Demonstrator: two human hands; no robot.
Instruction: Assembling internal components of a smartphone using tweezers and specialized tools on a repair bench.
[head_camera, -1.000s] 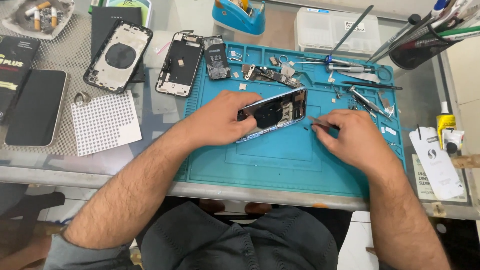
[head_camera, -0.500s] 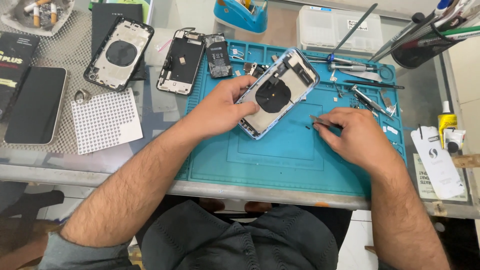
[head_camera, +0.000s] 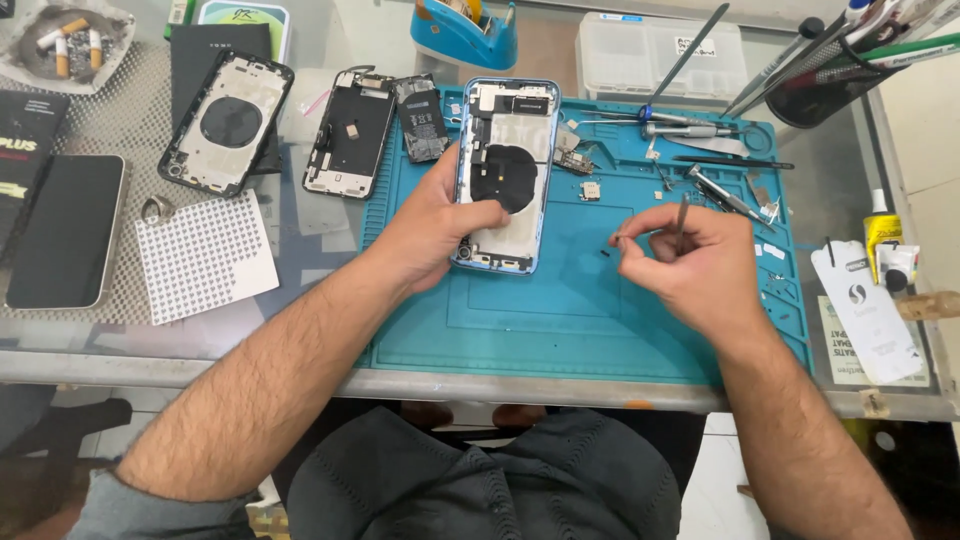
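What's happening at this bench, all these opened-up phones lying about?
A person is working on a phone with its back off. Their left hand holds the blue-edged phone housing flat on a teal work mat, inner side up, showing a round black coil. The right hand pinches a thin metal tool, lifted clear of the phone. Two more opened phone shells lie to the left, with screwdrivers at the mat's far edge.

Glass table (head_camera: 560, 385) carries a teal repair mat (head_camera: 590, 320), a dotted white sheet (head_camera: 205, 258), a dark phone (head_camera: 65, 230)
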